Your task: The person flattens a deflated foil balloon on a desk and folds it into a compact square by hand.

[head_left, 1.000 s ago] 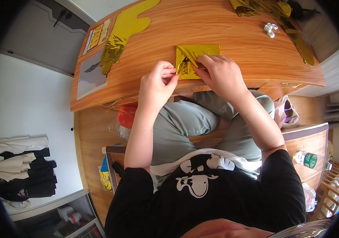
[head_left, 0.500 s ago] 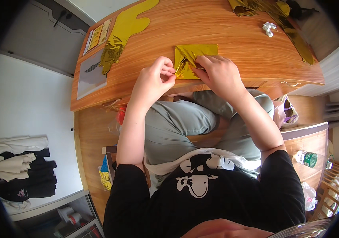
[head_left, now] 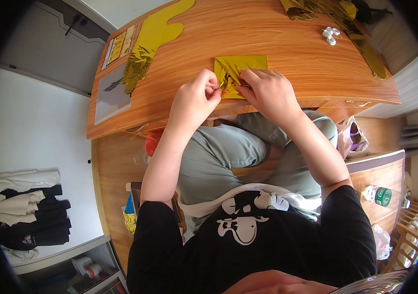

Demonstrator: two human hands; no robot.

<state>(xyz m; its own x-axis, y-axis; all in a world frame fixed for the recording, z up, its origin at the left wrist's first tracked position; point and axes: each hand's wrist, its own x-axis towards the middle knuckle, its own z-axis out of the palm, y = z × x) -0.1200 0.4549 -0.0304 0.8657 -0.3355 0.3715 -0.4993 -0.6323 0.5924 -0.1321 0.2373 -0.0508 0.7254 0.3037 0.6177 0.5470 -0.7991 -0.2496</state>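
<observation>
A shiny gold foil piece [head_left: 250, 62], folded into a rough square with crinkled layers, lies near the front edge of the wooden desk. My left hand [head_left: 196, 97] is closed in a pinch at its left side, thumb against curled fingers on the foil. From the right, my right hand [head_left: 271, 94] grips a fold at the middle of the foil, its fingers bent over the top and thumb below. The fingertips cover part of the wrinkled area between the hands.
A long flat gold foil shape [head_left: 157, 34] lies at the left beside printed sheets [head_left: 113, 95]. More gold foil [head_left: 311, 10] and several small white rolls [head_left: 331, 35] are at the far right of the desk [head_left: 238, 29]. A bottle [head_left: 379, 196] lies on a side surface at lower right.
My left hand has moved slightly right, further over the foil's left side. The foil has shifted a little to the left, and my right hand stays almost in place.
</observation>
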